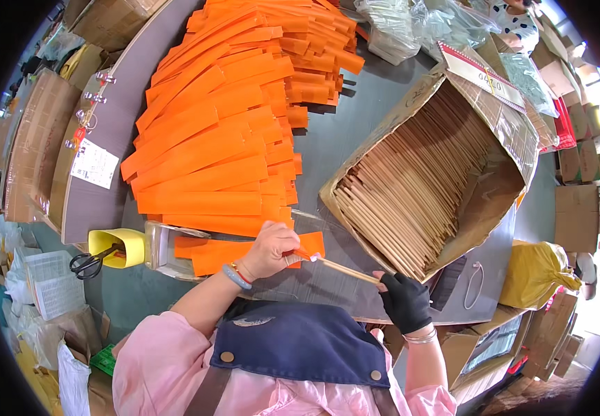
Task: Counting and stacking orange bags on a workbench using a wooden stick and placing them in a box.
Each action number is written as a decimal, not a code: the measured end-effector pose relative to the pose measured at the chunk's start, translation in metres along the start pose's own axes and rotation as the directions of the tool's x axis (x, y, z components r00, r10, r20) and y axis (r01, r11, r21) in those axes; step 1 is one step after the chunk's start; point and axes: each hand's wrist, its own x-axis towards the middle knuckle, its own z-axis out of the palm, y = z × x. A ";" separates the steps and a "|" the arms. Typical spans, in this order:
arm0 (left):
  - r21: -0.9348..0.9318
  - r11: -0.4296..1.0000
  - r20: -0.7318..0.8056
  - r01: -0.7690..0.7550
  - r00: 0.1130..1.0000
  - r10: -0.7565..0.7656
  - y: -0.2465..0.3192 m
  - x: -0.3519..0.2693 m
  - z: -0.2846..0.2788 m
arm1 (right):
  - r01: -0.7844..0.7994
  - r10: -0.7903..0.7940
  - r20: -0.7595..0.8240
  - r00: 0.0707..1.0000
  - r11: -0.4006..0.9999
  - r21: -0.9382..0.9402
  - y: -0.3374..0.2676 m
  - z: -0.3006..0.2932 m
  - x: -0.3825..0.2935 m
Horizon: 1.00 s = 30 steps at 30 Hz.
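Note:
Between my hands runs a thin wooden stick point(349, 271). My left hand point(271, 250), with a bracelet at the wrist, is closed on a small folded orange piece point(300, 254) at the stick's left end, where something small and pinkish shows. My right hand point(407, 300), in a black fingerless glove, grips the stick's other end. Under my left hand lie orange strips point(201, 255), partly over a small open box point(167, 260). A large fanned pile of orange strips point(211, 151) lies beyond. An open cardboard box point(354, 156) to the right holds many wooden sticks point(409, 182).
At the left stands a yellow container point(136, 248) with black-handled scissors point(89, 265). A grey board point(92, 208) with clips edges the table. Clear plastic bags point(393, 31) lie at the back. A yellow sack point(531, 273) and cartons stand right; another person is partly visible at the upper right.

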 end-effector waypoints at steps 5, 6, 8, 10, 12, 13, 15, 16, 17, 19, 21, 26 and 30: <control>0.076 0.990 0.095 -0.118 0.989 0.110 0.023 0.013 -0.008 | 0.062 -0.062 0.026 0.998 0.998 0.024 -0.007 0.010 0.008; 0.135 0.969 0.117 -0.207 0.974 0.192 0.035 0.018 -0.009 | 0.095 -0.095 0.027 0.995 0.995 0.014 -0.013 0.015 0.009; 0.175 0.956 0.141 -0.234 0.967 0.211 0.060 0.021 -0.003 | 0.112 -0.110 0.140 0.984 0.994 -0.004 -0.026 0.020 0.022; 0.263 0.927 0.206 -0.265 0.955 0.215 0.067 0.031 -0.022 | 0.034 -0.039 0.036 0.999 0.991 0.130 -0.019 0.013 0.028; 0.315 0.915 0.185 -0.251 0.962 0.200 0.063 0.038 -0.036 | 0.058 0.047 -0.319 0.946 0.948 0.313 -0.004 0.019 0.027; 0.376 0.901 0.164 -0.215 0.973 0.164 0.065 0.036 -0.041 | 0.056 0.049 -0.315 0.948 0.947 0.317 -0.024 0.019 0.030; 0.326 0.894 0.155 -0.309 0.950 0.272 0.080 0.041 -0.039 | 0.307 -0.071 -0.360 0.930 0.689 0.656 -0.065 0.019 0.036; 0.374 0.868 0.217 -0.325 0.941 0.259 0.083 0.046 -0.045 | 0.304 -0.066 -0.361 0.930 0.690 0.657 -0.061 0.019 0.039; 0.419 0.840 0.278 -0.344 0.930 0.242 0.082 0.051 -0.049 | 0.267 -0.085 -0.306 0.948 0.737 0.621 -0.054 0.018 0.043; 0.634 0.753 0.016 -0.176 0.977 0.215 0.055 0.067 -0.073 | 0.225 -0.058 -0.417 0.907 0.904 0.364 -0.002 0.033 0.047; 0.588 0.809 -0.121 0.010 0.990 0.076 0.041 0.052 -0.068 | -0.015 0.069 -0.486 0.871 0.993 0.113 0.025 0.028 0.055; 0.336 0.941 0.059 0.032 0.997 -0.055 0.028 0.015 -0.015 | -0.050 0.078 -0.454 0.887 0.996 0.073 0.054 0.034 0.066; 0.340 0.939 0.024 0.063 0.997 -0.075 0.022 0.009 -0.001 | -0.101 0.105 -0.511 0.853 0.994 0.036 0.063 0.034 0.071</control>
